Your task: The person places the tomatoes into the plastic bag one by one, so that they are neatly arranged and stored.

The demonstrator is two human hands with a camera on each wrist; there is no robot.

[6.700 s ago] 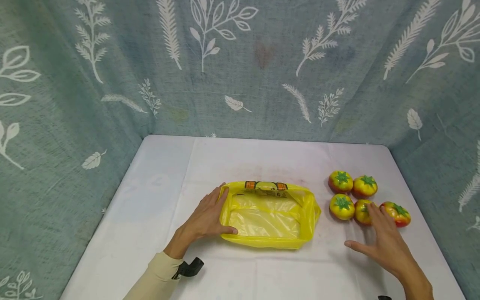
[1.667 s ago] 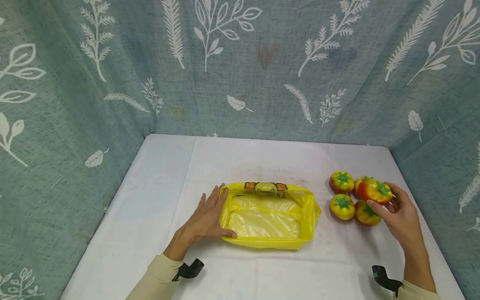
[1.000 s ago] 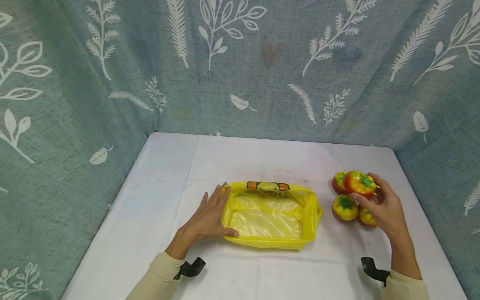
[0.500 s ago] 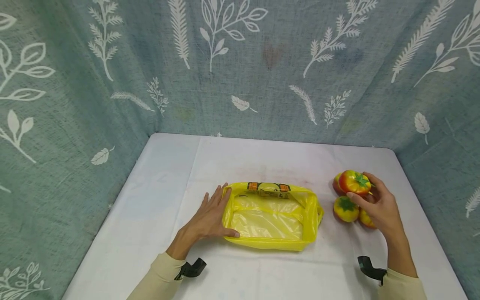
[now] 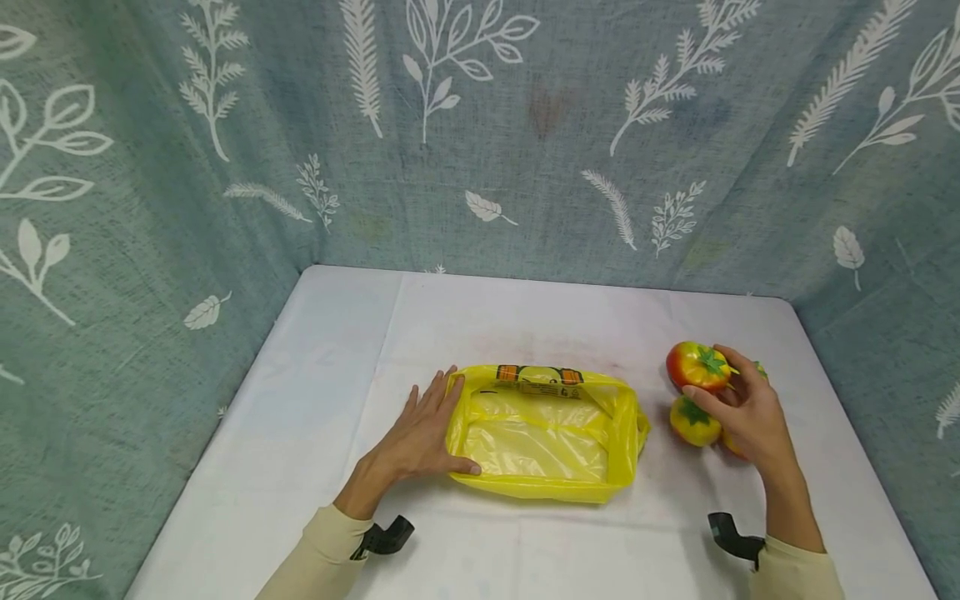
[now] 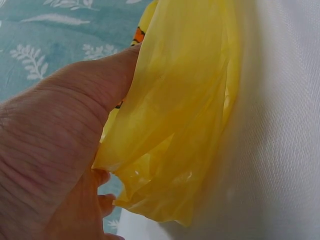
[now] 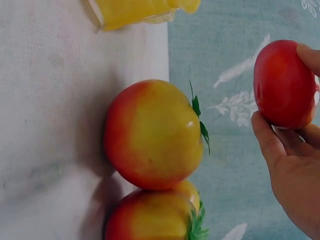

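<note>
A yellow plastic bag [image 5: 536,487] lies with its mouth spread toward the head camera. My left hand [image 5: 412,437] rests at its left end, fingers extended along the edge and thumb at the near rim. In the left wrist view, the bag's film [image 6: 175,95] overlaps the tip of the left thumb [image 6: 112,75]. My right hand [image 5: 753,412] holds a red-and-yellow tomato [image 5: 693,365] with a green star-shaped top, raised above the other tomatoes. Under it sits another tomato [image 5: 692,423]. The right wrist view shows the held tomato [image 7: 282,85] between thumb and fingers, its underside red.
More tomatoes, such as the lower one [image 7: 150,217] in the right wrist view, stand on the white table [image 5: 337,358], partly hidden by my right hand in the head view. A blue-green leaf-patterned curtain [image 5: 555,167] encloses the back and sides.
My right hand was reaching over the tomatoes at first. It has since lifted the rightmost one and carried it left over the group. My left hand stays at the bag.
</note>
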